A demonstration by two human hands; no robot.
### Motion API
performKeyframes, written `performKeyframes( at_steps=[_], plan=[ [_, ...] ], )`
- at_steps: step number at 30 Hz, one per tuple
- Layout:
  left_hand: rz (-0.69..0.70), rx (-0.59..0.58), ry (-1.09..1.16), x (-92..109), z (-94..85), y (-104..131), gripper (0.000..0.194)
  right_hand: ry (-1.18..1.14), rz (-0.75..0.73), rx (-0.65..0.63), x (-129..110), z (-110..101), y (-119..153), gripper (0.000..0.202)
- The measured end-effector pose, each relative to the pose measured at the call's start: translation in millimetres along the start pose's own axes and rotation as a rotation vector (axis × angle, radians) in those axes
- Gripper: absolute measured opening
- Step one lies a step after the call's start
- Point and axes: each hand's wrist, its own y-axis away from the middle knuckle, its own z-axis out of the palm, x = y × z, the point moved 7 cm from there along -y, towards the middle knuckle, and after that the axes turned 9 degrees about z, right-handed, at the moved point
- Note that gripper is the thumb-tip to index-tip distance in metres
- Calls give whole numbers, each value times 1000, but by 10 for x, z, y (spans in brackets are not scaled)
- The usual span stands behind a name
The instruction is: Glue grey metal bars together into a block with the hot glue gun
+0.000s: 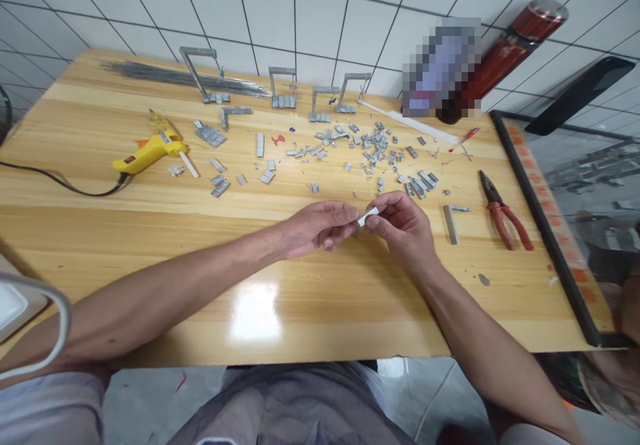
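Between my two hands is a small flat strip (369, 216), bright white where light catches it, perhaps metal. My left hand (330, 226) pinches its left end, while my right hand (400, 225) grips the other end with thumb and fingers. The fingers cover part of the strip. Just beyond them lie many small grey metal pieces (377, 145), scattered loosely. A group of longer grey pieces (421, 183) rests past my right hand. Farther right sits an L-shaped grey piece (451, 223).
Small grey frames (283, 88) stand along the back beside a bundle of thin metal rods (175, 78). A yellow glue gun (153, 151) with its cord lies left. Red-handled pliers (503, 211) lie right, near a black-edged panel (545, 231). A red flask (505, 58) stands by the wall.
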Motion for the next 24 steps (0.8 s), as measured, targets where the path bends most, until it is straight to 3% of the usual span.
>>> performKeyframes(
  at_steps=[16,24],
  plan=[
    [-22,-8,-13,-22,13,-2,53,29,-4,44,13,-27,14,38],
    [51,100,-10,-6,-96,-26,46,92,-70,162,13,-132,34,31]
  ],
)
